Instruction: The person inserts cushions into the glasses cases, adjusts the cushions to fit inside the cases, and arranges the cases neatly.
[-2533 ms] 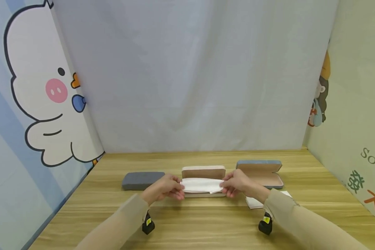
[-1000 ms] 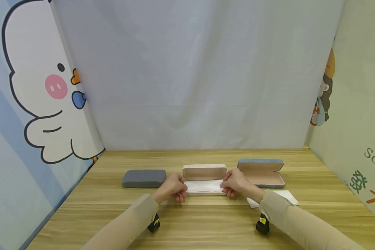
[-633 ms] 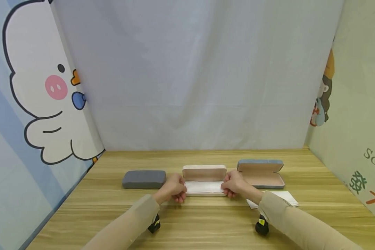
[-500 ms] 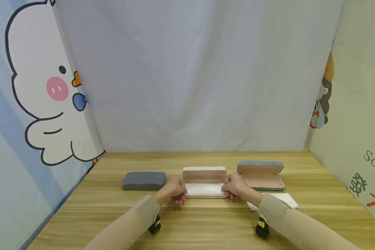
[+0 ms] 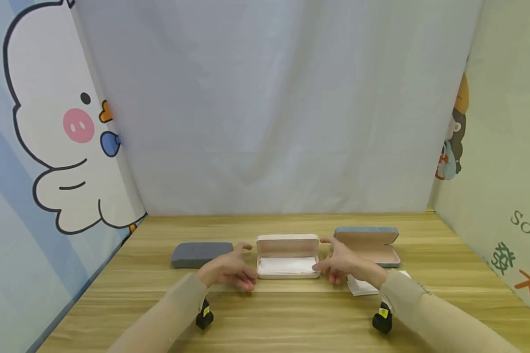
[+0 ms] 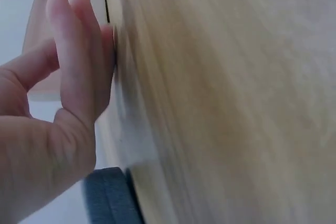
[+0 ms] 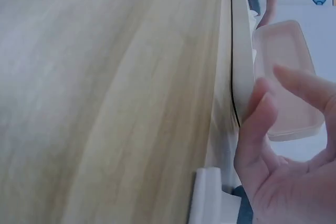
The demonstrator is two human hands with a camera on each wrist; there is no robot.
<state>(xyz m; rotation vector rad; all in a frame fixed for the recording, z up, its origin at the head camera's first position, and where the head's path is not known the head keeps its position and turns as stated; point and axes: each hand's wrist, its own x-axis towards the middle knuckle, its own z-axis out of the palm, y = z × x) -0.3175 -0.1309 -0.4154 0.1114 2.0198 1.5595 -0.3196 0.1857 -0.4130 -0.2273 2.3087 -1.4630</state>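
In the middle of the table an off-white glasses case (image 5: 287,244) stands with its lid raised, showing a beige lining. A folded white cloth (image 5: 287,265) lies flat in its lower half. My left hand (image 5: 229,268) is just beyond the case's left end, fingers spread and holding nothing. At the right end, my right hand (image 5: 342,261) has its thumb and fingers apart, with a fingertip right at the corner of the cloth. In the right wrist view the raised lid (image 7: 287,85) shows behind the right hand's fingers.
A dark grey glasses case (image 5: 200,255) lies closed on the left, behind my left hand. To the right, a blue glasses case (image 5: 366,245) stands with its lid up. Another folded white cloth (image 5: 361,287) lies under my right forearm. A pale curtain (image 5: 269,108) hangs behind the table.
The white cloth, held stretched between both hands over the case, has come down into it. Both hands have since let go, spread their fingers and drawn outward, the left one farther.
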